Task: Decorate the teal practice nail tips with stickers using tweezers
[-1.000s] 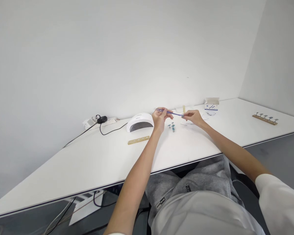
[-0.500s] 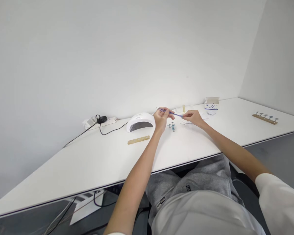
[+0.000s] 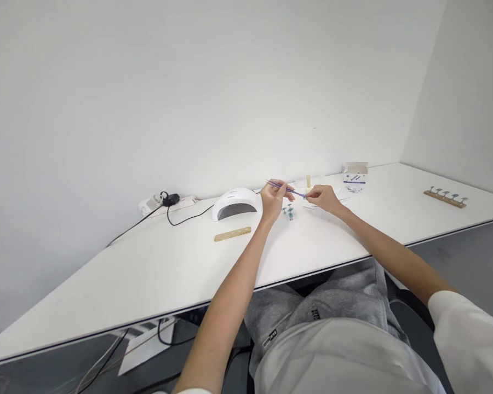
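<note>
My left hand [image 3: 273, 198] is closed around a thin blue-purple tool [image 3: 286, 189]; whether it is a brush or tweezers is too small to tell. The tool's right end meets a small teal piece [image 3: 304, 196] at the fingertips of my right hand [image 3: 324, 198], which pinches it. That piece resembles the several small teal stands [image 3: 290, 211] on the table just below the hands, some with flat tops. My right fingers partly hide it. White sheets [image 3: 310, 206] lie beneath my right hand.
On the white table [image 3: 181, 273] stand a white curing lamp [image 3: 235, 204] and a yellowish strip with holes [image 3: 232, 234]. A small yellow block [image 3: 308, 181] and an open alcohol-pad box [image 3: 355, 173] are behind. Far right, a wooden bar [image 3: 444, 199] holds several stands. A power strip [image 3: 150, 206] trails black cables.
My left hand and its tool have shifted slightly to the right. The right hand stays nearly in place, still pinching the teal piece.
</note>
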Demonstrator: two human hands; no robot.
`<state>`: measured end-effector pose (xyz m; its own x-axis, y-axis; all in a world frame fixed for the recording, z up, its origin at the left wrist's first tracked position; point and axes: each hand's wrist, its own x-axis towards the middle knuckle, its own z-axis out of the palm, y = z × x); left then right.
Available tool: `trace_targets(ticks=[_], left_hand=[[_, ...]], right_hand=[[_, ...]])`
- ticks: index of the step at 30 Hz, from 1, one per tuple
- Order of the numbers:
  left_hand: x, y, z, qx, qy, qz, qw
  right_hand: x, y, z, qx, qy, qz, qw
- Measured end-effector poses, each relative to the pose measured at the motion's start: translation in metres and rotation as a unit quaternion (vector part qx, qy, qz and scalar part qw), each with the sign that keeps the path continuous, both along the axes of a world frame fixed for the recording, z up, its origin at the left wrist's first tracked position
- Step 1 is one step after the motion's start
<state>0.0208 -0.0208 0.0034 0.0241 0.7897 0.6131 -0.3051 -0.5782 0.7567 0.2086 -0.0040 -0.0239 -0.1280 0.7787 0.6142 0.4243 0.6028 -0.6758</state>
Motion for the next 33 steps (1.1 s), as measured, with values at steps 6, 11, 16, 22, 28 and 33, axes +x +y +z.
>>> trace_targets(ticks=[6,11,16,22,28,33], left_hand=[[0.0013,-0.002,0.0005,-0.009,0.002,0.004,1.0],[-0.0031,0.0009,0.0023,-0.003,-0.019,0.014,1.0],[-0.0067,0.0023,0.0036,-0.003,-0.028,0.016,0.999],[-0.0039,0.0,0.0041,-0.012,-0.016,0.007,1.0],[-0.0037,0.0001,0.0042,-0.009,-0.019,0.01,1.0],[-0.004,0.001,0.0039,-0.012,-0.016,0.012,1.0]], right_hand=[[-0.0018,0.0005,-0.0004,0.011,-0.022,-0.006,1.0],[-0.0015,0.0008,-0.0016,0.004,-0.005,0.005,1.0],[-0.0013,0.0015,-0.0034,-0.009,0.013,0.011,1.0],[-0.0032,-0.0019,-0.0005,-0.031,0.045,0.011,0.998],[-0.005,-0.0052,0.0034,-0.08,0.091,0.027,0.992],[-0.0041,-0.0033,0.0044,-0.105,0.121,0.037,0.986]])
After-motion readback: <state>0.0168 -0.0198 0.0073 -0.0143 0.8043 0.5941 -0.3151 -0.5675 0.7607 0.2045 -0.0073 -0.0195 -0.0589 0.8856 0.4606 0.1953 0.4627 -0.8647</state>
